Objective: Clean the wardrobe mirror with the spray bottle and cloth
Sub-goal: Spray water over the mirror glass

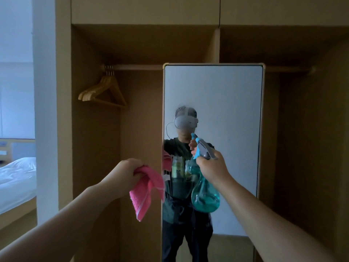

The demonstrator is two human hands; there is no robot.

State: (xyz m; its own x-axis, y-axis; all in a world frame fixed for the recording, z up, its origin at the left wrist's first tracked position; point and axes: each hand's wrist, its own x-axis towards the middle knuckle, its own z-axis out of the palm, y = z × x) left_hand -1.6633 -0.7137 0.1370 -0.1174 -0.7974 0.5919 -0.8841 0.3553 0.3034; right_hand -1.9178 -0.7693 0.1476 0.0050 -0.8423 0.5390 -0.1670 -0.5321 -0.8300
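left hand grips pink cloth; right hand grips spray bottle, partly blocking the mirror, perhaps misted; hangers beside it.

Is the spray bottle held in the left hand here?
No, the right hand grips the spray bottle, while the left hand holds the pink cloth.

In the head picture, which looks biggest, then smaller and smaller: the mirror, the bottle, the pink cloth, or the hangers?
1. mirror, by far the largest.
2. bottle and cloth: they look about alike, so I won't rank them.
3. hangers: a little smaller, but they hang farther back, so that's unsure.
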